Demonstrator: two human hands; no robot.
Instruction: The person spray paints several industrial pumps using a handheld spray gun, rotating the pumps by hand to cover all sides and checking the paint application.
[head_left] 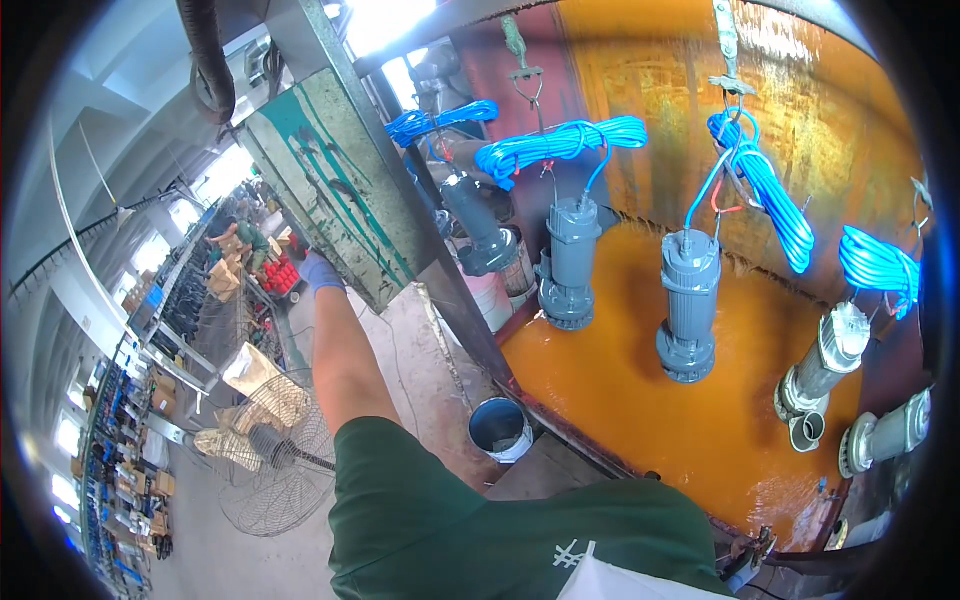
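My left arm stretches forward, and my left hand (320, 270), in a blue glove, is at the left edge of a paint-streaked grey-green metal panel (325, 180). Its fingers are small and partly hidden there. Low on the right, a bluish patch looks like my gloved right hand (742, 576), closed around a metal tool that looks like a spray gun (762, 545). My body hides most of that arm. Grey submersible pumps hang over an orange-brown pool (600, 410): one at the middle (690, 305), another to its left (571, 262), and one at right (825, 360).
Coiled blue cables (565, 145) hang above the pumps from hooks. A steel post (440, 235) stands between me and the pool's left end. A bucket (500, 430) is on the floor, with a wire-caged fan (275, 450) farther left. Another person (250, 240) bends among boxes far off.
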